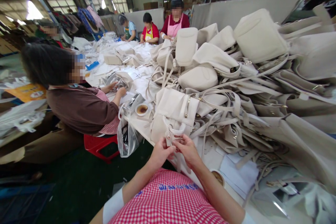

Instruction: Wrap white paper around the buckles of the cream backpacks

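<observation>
A cream backpack [174, 112] lies at the near edge of the long work table [143, 129], in front of a big heap of the same cream bags [236, 77]. My left hand [160, 153] and my right hand [187, 148] meet just below it. Both pinch a narrow cream strap [173, 136] that hangs from the backpack's front. The fingers of both hands are curled closed on the strap. My forearms rest over a red-and-white checked apron [170, 199].
A seated person in a brown top [84, 108] works at the table to my left on a red stool [98, 145]. Three more people stand at the far end. A small dish [142, 109], a hanging clear plastic bag [127, 136] and a cup [217, 176] sit near my hands.
</observation>
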A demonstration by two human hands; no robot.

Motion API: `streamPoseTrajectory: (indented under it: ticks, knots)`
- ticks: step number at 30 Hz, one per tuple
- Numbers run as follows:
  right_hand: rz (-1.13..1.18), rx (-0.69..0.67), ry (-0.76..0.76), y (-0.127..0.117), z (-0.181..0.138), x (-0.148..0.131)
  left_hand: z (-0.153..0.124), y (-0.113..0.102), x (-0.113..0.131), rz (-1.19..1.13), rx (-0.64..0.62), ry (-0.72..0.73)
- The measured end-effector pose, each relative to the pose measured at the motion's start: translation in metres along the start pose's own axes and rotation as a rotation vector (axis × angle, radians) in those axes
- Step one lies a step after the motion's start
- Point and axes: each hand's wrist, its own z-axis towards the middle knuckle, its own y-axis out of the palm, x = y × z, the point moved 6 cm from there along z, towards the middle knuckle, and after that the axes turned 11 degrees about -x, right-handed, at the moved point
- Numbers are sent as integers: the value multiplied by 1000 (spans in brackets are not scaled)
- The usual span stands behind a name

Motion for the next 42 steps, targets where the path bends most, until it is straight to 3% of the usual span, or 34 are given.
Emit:
streamPoseTrajectory:
  ticks: [4,6,11,15,17,20,23,25,28,31,33,35,38,40,42]
  knots:
    - [-43,-43,-39,2,3,-1,-14,-10,19,400,173,190]
    - [-95,-43,-63,2,4,-1,-18,-11,25,587,200,228]
    - [-526,41,-266,3,-2,-15,-18,-1,36,962,63,274]
    - [-758,62,-406,12,-9,-23,-5,2,40,882,-2,261]
    - [-692,79,-366,10,-9,-22,1,-3,39,779,69,251]
    - [-360,125,-161,-2,-6,-11,1,-10,37,753,210,283]
    - [-37,101,37,-7,-7,3,-5,-2,40,959,171,408]
    - [-6,73,42,-5,-9,3,-8,4,45,1054,145,458]
    - [-28,77,-48,1,-13,-1,-6,4,56,957,192,447]
    - [119,46,65,7,-17,12,-4,8,61,904,163,459]
    - [185,22,147,7,-19,20,-9,15,60,1068,105,500]
    - [122,31,95,2,-18,17,-15,23,57,1310,45,546]
    - [-130,94,-123,-3,-16,2,-15,25,56,1498,25,539]
    - [-293,130,-230,-1,-18,-4,-6,18,61,1439,100,471]
    - [-342,121,-228,3,-18,0,5,7,64,1257,199,385]
